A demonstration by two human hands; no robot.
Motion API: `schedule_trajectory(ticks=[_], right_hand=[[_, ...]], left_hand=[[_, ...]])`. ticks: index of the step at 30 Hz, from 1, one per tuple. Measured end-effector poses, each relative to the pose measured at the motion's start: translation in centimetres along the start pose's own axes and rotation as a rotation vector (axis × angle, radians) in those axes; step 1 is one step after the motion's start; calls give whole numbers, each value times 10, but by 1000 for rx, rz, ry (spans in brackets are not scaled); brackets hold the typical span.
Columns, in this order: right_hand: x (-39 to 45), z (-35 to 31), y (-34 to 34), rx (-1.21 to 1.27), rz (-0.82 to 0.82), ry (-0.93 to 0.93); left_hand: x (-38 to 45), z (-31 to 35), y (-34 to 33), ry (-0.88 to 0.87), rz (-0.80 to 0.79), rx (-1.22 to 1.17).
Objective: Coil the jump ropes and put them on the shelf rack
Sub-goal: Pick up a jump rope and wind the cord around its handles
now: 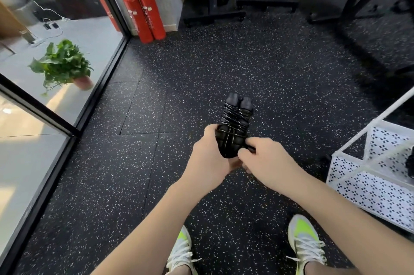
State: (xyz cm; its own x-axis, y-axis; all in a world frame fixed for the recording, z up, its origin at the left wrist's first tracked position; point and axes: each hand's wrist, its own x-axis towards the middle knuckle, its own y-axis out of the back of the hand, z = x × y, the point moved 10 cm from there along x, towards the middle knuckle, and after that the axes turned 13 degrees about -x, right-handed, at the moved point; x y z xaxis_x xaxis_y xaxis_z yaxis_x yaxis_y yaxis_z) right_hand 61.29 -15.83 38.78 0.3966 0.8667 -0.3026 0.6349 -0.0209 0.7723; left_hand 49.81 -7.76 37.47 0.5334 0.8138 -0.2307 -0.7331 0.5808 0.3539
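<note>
Now both hands point(208, 158) around the wound jump rope point(234, 128).

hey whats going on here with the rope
A person stands on a speckled gym floor, holding a black jump rope wound round its two handles. The left hand grips the bundle while the right hand pinches the cord's end. A white shelf rack stands at the right.

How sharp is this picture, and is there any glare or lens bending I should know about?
Head view: hands and the wrapped jump rope are fairly sharp; the shelf rack and the gym frames at the upper right are smeared. Daylight washes out the floor behind the glass at left. The wide lens bows straight edges near the borders.
</note>
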Motion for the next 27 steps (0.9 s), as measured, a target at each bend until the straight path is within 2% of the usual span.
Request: schedule_trajectory(ticks=[4,6,8,11,15,18,22,24,27], right_hand=[[-14,-9,21,88,155,59],[-22,-16,22,182,137,101],[-25,-23,21,158,113,147],[-27,-30,19,81,43,205],[-27,-30,26,162,9,262],[-22,-31,30,40,90,324],[-21,-29,50,177,327,372],[-23,-30,58,163,442,393],[-19,-24,60,219,482,338]], left_hand=[[0,4,6,1,89,-10],[0,9,12,-19,137,-12],[0,14,15,-37,172,-50],[-1,15,13,-55,160,-116],[0,10,14,-49,136,-136],[0,11,16,-66,126,-137],[-6,21,5,-130,67,-134],[-9,22,-3,-149,51,-118],[-12,22,-11,-144,53,-103]])
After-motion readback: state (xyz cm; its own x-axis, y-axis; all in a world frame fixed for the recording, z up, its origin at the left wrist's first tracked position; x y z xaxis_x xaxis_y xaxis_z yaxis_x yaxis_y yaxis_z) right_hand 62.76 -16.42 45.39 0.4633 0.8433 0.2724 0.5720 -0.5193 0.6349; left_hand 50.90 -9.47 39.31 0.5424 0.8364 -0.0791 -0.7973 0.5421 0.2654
